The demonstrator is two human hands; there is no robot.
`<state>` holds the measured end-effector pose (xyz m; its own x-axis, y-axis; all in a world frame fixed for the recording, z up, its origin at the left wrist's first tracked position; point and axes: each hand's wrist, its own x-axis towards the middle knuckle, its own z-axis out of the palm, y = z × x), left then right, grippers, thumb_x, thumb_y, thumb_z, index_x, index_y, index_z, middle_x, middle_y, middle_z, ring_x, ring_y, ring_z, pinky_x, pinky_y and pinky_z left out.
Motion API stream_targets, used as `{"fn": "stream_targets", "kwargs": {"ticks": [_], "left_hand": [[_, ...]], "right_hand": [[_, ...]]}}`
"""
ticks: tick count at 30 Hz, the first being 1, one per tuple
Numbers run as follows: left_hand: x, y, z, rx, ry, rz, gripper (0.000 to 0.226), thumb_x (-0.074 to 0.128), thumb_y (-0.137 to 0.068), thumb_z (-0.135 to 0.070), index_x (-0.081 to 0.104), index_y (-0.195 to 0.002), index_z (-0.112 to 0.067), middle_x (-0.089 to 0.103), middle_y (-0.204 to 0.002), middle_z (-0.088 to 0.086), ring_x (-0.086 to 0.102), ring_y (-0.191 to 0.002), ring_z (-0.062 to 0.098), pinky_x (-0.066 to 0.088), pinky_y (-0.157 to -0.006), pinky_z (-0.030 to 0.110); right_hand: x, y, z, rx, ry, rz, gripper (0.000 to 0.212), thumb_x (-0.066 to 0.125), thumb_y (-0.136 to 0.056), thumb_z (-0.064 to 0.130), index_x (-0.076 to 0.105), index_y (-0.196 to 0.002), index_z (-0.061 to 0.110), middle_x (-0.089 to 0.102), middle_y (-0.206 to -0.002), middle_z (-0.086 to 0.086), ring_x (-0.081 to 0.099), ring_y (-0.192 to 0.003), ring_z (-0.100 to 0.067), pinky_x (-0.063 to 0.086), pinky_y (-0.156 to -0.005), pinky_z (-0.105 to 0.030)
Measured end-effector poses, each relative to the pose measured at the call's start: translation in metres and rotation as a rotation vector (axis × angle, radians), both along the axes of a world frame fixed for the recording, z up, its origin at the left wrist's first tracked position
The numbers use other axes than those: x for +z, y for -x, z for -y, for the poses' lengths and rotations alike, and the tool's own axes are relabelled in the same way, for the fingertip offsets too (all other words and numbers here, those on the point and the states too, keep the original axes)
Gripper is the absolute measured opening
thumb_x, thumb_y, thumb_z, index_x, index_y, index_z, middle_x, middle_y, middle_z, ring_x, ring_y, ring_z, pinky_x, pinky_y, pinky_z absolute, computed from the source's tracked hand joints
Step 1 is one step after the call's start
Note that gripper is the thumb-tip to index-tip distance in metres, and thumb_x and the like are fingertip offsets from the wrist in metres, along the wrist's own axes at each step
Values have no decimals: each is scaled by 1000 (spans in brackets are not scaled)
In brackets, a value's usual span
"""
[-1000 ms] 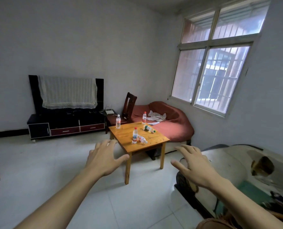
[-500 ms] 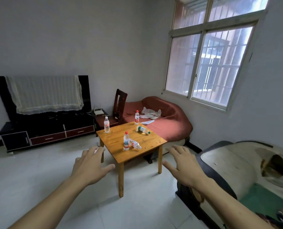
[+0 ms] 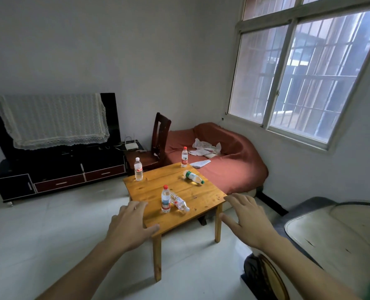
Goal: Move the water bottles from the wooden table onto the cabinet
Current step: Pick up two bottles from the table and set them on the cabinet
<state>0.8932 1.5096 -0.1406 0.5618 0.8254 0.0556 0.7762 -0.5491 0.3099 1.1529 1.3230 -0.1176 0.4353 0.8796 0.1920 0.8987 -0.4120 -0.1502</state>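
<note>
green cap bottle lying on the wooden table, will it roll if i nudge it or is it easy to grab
The green cap bottle lies on its side on the wooden table, so a sideways nudge would probably roll it, possibly toward the edge. It looks like thin clear plastic, so likely light and a bit squeezable. Its round, smooth body may slip; gripping around the middle seems safest.

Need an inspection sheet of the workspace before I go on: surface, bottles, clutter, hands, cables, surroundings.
Surface: wooden table, bare between bottles.
Job's things: five water bottles; three upright, two lying. Cabinet holds none.
Clutter: nothing seen on the table.
Hands: left hand and right hand open, empty.
Cables: wires by the router.
Surroundings: chair, covered sofa, window.
</note>
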Motion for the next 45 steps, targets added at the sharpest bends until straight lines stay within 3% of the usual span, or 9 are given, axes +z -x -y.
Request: {"fn": "stream_targets", "kwargs": {"ticks": [8, 12, 16, 20, 25, 28, 33, 40, 45], "left_hand": [[-28, -88, -127, -33, 90, 40, 84, 58, -81, -71, 31, -149, -29, 33, -155, -2, 37, -137, 21, 46, -101, 39], [-44, -130, -182, -44, 129, 39, 88, 57, -78, -76, 30, -148, -30, 34, -154, -3, 40, -134, 21, 47, -96, 37], [-60, -156, -215, -65, 184, -1, 88, 57, -78, -75, 29, -149, -31, 35, -152, -4, 41, -133, 20, 47, -99, 38], [-71, -186, -255, -29, 220, -9, 82, 60, -79, -72, 32, -145, -33, 34, -152, -6, 40, -134, 19, 44, -100, 36], [-84, -234, -300, 60, 270, -37, 81, 62, -82, -66, 31, -147, -30, 29, -155, -5, 34, -139, 20, 39, -106, 37], [-87, -267, -325, 128, 274, -28, 80, 60, -81, -69, 32, -146, -32, 31, -154, -6, 38, -136, 19, 44, -104, 40], [-92, -305, -354, 189, 276, -13, 78, 58, -82, -70, 32, -146, -33, 34, -151, -9, 40, -134, 17, 46, -102, 40], [-118, -308, -391, 281, 357, -26, 79, 57, -80, -73, 33, -144, -34, 34, -152, -9, 41, -134, 18, 46, -104, 41], [-138, -307, -428, 246, 381, 30, 76, 60, -84, -66, 33, -146, -32, 33, -153, -7, 41, -135, 18, 45, -104, 40]], "right_hand": [[-23, -73, -100, -41, 95, 24, 84, 13, -78, 79, 33, -148, 37, 35, -153, 10, 26, -143, -18, 34, -108, -42], [-25, -104, -153, -60, 114, 14, 73, 26, -87, 76, 32, -148, 36, 34, -154, 10, 24, -144, -18, 32, -109, -42], [-40, -126, -195, -52, 144, -24, 110, -9, -63, 93, 31, -149, 37, 33, -156, 7, 23, -146, -19, 32, -110, -44], [-56, -160, -244, -27, 174, -74, 118, -18, -56, 92, 29, -150, 38, 29, -158, 8, 20, -147, -20, 31, -112, -44], [-74, -218, -314, 70, 173, -103, 101, -4, -69, 89, 31, -149, 37, 33, -157, 5, 25, -146, -22, 35, -112, -46], [-86, -259, -355, 106, 191, -140, 81, 18, -82, 79, 33, -149, 36, 34, -157, 5, 27, -145, -22, 35, -111, -45], [-106, -309, -414, 185, 220, -175, 67, 34, -91, 70, 36, -147, 34, 36, -155, 6, 31, -141, -21, 40, -107, -43], [-123, -321, -481, 247, 276, -186, 97, 7, -71, 84, 36, -147, 33, 40, -152, 4, 37, -138, -20, 43, -107, -41], [-130, -319, -519, 238, 325, -157, 72, 33, -89, 71, 34, -149, 30, 37, -154, 1, 36, -137, -22, 45, -103, -43]]}}
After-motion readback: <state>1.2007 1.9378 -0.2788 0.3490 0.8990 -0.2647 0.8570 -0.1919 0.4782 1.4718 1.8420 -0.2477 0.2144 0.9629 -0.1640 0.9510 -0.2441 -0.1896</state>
